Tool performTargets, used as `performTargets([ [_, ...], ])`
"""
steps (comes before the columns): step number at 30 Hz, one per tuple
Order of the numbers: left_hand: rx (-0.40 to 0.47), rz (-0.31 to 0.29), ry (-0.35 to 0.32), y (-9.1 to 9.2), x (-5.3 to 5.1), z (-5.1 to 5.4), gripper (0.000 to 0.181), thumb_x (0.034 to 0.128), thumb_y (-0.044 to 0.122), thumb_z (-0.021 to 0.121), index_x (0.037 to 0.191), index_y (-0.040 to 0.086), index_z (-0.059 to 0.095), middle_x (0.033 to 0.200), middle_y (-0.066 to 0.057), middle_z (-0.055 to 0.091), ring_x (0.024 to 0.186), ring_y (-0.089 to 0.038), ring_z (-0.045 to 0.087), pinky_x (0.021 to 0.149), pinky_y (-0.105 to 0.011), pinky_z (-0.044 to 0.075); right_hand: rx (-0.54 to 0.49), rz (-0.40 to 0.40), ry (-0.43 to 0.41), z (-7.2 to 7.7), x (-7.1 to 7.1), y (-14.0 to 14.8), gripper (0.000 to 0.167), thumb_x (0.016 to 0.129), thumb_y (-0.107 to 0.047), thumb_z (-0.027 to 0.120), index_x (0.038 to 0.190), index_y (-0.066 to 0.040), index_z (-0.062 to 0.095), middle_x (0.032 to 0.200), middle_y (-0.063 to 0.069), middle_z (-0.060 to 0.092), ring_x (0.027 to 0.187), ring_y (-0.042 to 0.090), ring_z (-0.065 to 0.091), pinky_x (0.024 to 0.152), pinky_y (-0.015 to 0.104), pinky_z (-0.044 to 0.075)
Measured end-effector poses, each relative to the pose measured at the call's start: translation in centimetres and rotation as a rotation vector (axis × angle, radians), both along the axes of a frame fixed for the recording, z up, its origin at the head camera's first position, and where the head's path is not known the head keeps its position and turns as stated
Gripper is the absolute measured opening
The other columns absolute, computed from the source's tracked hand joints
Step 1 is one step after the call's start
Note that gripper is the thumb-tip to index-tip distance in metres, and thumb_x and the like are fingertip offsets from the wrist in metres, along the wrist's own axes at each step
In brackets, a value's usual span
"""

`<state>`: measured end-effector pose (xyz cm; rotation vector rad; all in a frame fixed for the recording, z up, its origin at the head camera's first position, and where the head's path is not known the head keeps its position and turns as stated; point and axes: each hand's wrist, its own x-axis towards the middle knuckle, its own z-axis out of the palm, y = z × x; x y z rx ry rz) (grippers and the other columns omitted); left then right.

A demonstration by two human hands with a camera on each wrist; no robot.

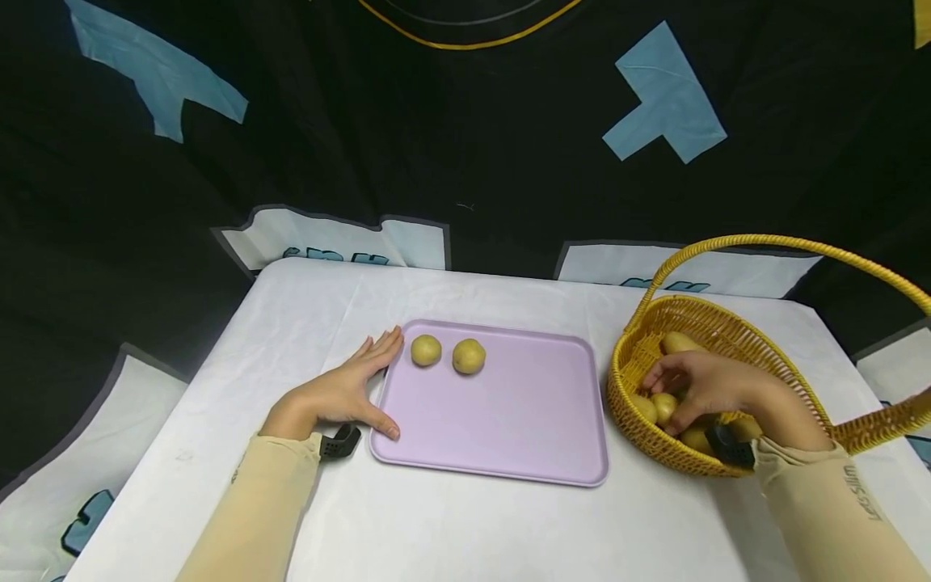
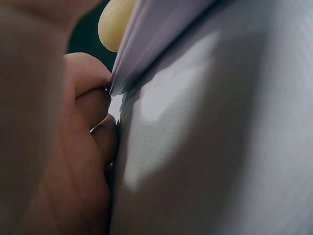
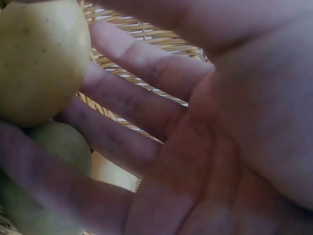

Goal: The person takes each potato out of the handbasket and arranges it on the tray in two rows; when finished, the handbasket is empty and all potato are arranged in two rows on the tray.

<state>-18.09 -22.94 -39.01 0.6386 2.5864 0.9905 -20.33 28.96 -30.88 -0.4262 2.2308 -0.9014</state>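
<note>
The left hand rests at the left side of a lilac tray, its thumb and fingers spread along the rim. Two round yellow potatoes lie apart near the tray's far left part. In the left wrist view, fingers touch the tray's edge. The right hand is inside a yellow wicker basket among several potatoes. In the right wrist view its loosely extended fingers reach beside a speckled potato, with the thumb below; a firm grip is not visible.
The basket's tall handle arches over its far side and to the right. A white cloth covers the table. Behind it hangs a black cloth with blue and white shapes.
</note>
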Motion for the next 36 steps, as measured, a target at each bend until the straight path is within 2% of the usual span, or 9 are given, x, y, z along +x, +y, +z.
performTargets([
  [6, 0.006, -0.005, -0.001, 0.0, -0.1, -0.1, 0.144, 0.0536, 0.053, 0.096, 0.161, 0.004, 0.013, 0.168, -0.006, -0.001, 0.151, -0.038, -0.01, 0.12, -0.058, -0.001, 0.048, 0.045, 0.04, 0.1, 0.0, -0.5, 0.049, 0.064, 0.0, 0.09, 0.106, 0.0, 0.065, 0.101, 0.006, 0.063, 0.092, 0.023, 0.056, 0.075, 0.028, 0.053],
  [16, 0.015, -0.007, -0.001, 0.0, -0.1, -0.1, 0.145, 0.0528, 0.052, 0.096, 0.161, 0.003, 0.013, 0.168, -0.007, 0.0, 0.151, -0.037, -0.01, 0.12, -0.057, -0.001, 0.044, 0.035, 0.039, 0.2, -0.1, -0.5, 0.045, 0.065, 0.001, 0.09, 0.104, 0.002, 0.067, 0.098, 0.006, 0.065, 0.089, 0.023, 0.059, 0.074, 0.029, 0.056],
  [22, 0.012, -0.005, -0.006, 0.0, 0.0, 0.0, 0.145, 0.0531, 0.052, 0.096, 0.161, 0.004, 0.012, 0.168, -0.007, -0.001, 0.151, -0.037, -0.01, 0.12, -0.057, -0.001, 0.098, -0.012, 0.087, 0.4, 0.0, -0.1, 0.046, 0.068, -0.006, 0.09, 0.108, 0.001, 0.067, 0.102, 0.007, 0.064, 0.092, 0.023, 0.058, 0.078, 0.034, 0.054],
  [29, 0.012, -0.005, -0.006, 0.1, -0.1, 0.2, 0.145, 0.0531, 0.051, 0.097, 0.161, 0.002, 0.013, 0.168, -0.008, 0.0, 0.151, -0.038, -0.01, 0.12, -0.058, -0.001, 0.123, -0.031, 0.18, 1.0, 0.1, 0.3, 0.047, 0.07, -0.014, 0.091, 0.11, -0.002, 0.069, 0.103, 0.004, 0.067, 0.092, 0.021, 0.061, 0.078, 0.031, 0.053],
  [32, 0.016, -0.005, -0.006, 0.1, -0.1, 0.2, 0.145, 0.0529, 0.05, 0.097, 0.161, 0.002, 0.013, 0.168, -0.008, 0.0, 0.151, -0.038, -0.01, 0.12, -0.057, -0.001, 0.128, -0.063, 0.21, 1.4, 0.2, 0.5, 0.047, 0.07, -0.018, 0.092, 0.11, -0.004, 0.07, 0.106, 0.005, 0.067, 0.098, 0.023, 0.062, 0.08, 0.031, 0.053],
  [36, 0.019, -0.004, -0.012, 0.1, 0.0, 0.0, 0.145, 0.0533, 0.05, 0.097, 0.161, 0.003, 0.012, 0.168, -0.007, -0.001, 0.151, -0.038, -0.01, 0.12, -0.057, -0.002, 0.094, -0.132, 0.198, 2.0, 0.6, 0.6, 0.048, 0.072, -0.019, 0.092, 0.111, -0.003, 0.069, 0.114, 0.011, 0.066, 0.109, 0.031, 0.062, 0.084, 0.032, 0.055],
])
